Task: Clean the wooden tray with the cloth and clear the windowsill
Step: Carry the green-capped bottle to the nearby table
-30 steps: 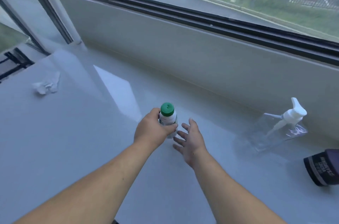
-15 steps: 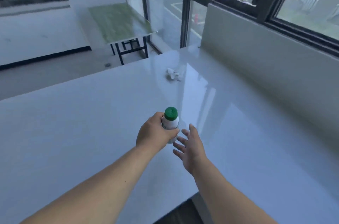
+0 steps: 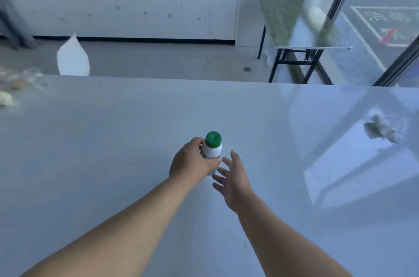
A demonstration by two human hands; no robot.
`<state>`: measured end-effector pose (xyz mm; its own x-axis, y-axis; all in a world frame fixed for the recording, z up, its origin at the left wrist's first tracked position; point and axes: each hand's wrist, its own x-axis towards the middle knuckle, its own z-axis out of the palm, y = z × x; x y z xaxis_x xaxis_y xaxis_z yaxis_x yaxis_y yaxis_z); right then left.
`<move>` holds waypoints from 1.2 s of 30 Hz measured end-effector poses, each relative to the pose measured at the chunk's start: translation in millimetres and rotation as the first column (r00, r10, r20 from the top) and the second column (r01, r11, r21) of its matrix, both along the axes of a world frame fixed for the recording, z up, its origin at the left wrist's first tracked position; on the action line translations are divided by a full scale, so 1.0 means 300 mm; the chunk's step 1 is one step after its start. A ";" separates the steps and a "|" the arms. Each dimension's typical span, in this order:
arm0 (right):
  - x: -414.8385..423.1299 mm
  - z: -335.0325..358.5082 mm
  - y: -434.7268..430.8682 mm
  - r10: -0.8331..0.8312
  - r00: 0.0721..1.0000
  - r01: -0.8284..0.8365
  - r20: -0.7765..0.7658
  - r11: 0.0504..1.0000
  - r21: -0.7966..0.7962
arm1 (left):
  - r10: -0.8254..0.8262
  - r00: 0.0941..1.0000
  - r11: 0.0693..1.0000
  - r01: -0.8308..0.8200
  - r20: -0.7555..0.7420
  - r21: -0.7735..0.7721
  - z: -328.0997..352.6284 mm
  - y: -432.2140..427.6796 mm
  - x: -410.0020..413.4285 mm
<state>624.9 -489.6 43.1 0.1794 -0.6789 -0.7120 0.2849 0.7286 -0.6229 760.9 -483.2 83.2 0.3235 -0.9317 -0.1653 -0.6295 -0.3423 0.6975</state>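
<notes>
My left hand (image 3: 191,161) grips a small white bottle with a green cap (image 3: 212,146), held upright above the wide white windowsill surface (image 3: 113,140). Right beside the bottle, my right hand (image 3: 233,177) is open with fingers spread and holds nothing. A crumpled white tissue (image 3: 381,128) lies on the surface at the right. No wooden tray or cloth is in view.
Blurred small items (image 3: 15,88) lie at the surface's far left edge. Beyond the edge are a white chair back (image 3: 72,57), a folding table with a green top (image 3: 292,25), white kitchen cabinets (image 3: 136,13) and glass panes (image 3: 374,27) at the right.
My view has swung left, away from the window and pump bottle toward the room. Both hands keep the same pose, the left still around the bottle.
</notes>
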 end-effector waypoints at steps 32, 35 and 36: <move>-0.649 -0.022 0.144 -0.032 0.039 -0.733 -0.999 0.679 -0.051 | -0.395 0.895 0.900 0.332 0.206 0.283 -0.183 0.152 -0.268; -0.963 0.036 0.251 -0.070 -0.039 -0.638 -0.997 0.769 -0.029 | -0.564 0.760 0.824 0.541 0.322 0.168 -0.107 0.106 -0.600; -1.052 0.054 0.288 -0.078 -0.050 -0.605 -0.996 0.796 -0.031 | -0.601 0.724 0.795 0.586 0.339 0.157 -0.085 0.102 -0.697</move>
